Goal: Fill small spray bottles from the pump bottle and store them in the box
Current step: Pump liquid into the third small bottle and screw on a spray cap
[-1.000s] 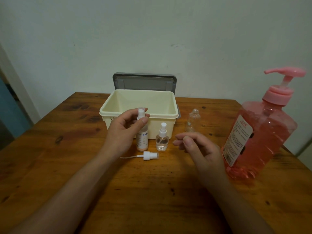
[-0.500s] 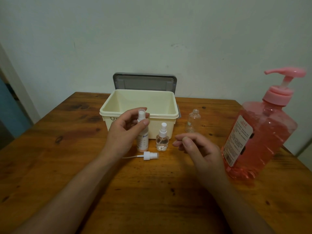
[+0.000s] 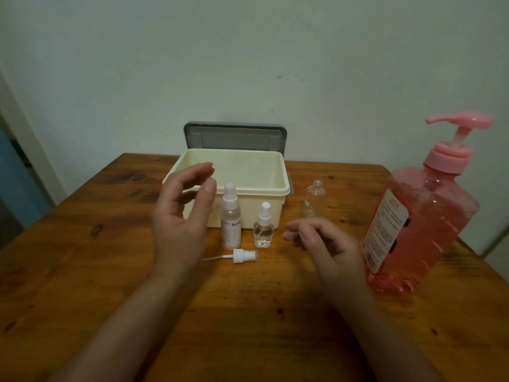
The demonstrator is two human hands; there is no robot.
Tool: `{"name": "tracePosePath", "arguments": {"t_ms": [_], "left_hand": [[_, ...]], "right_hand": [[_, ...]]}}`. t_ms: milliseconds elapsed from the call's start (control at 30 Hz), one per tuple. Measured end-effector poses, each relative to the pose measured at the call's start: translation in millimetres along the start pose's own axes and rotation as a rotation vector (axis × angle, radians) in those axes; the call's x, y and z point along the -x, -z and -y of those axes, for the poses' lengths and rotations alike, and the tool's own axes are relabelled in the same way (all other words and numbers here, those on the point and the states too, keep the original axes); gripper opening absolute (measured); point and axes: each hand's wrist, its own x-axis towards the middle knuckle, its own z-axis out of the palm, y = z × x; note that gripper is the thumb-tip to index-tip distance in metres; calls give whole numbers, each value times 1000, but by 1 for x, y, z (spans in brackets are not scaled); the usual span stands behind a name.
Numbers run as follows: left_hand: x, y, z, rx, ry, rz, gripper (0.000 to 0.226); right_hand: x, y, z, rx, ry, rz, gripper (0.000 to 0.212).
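Note:
A tall spray bottle point(image 3: 230, 216) with a white label stands upright in front of the cream box point(image 3: 278, 188). Beside it on the right stands a short round spray bottle point(image 3: 264, 226). A loose white spray cap point(image 3: 242, 256) with its tube lies on the table before them. An empty uncapped clear bottle point(image 3: 313, 200) stands right of the box. The big pink pump bottle point(image 3: 421, 216) is at the far right. My left hand point(image 3: 181, 216) hovers open just left of the tall bottle, not touching it. My right hand point(image 3: 325, 246) rests loosely curled and empty, near the pump bottle.
The box's grey lid point(image 3: 234, 137) stands open against the wall behind it. The wooden table point(image 3: 82, 257) ends near the wall at the back and drops off at the right, behind the pump bottle.
My left hand has let go of the tall spray bottle's top and drawn back to the left, fingers spread. The bottle stays upright. My right hand has barely moved.

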Motion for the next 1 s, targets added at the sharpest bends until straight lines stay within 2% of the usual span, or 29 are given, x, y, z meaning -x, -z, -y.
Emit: {"name": "tracePosePath", "arguments": {"t_ms": [133,233,333,433,567,700,867,1000], "left_hand": [[19,-16,-17,49,-55,34,22],[36,-40,-27,83,27,155,26],[44,-70,-32,113,115,292,33],[45,-101,-27,94,170,370,40],[42,-136,-18,74,310,417,51],[35,-163,-2,28,376,374,61],[27,-184,22,-53,404,308,75],[27,-196,36,-136,418,304,83]], "right_hand": [[1,1,5,-18,54,-146,24],[1,13,23,-41,118,-276,28],[-3,32,51,-28,265,-316,28],[-13,51,71,21,402,-345,37],[-27,78,83,79,486,-467,30],[-39,108,77,136,478,-542,25],[-51,127,64,308,401,-620,34],[-52,131,60,495,290,-548,49]]}}
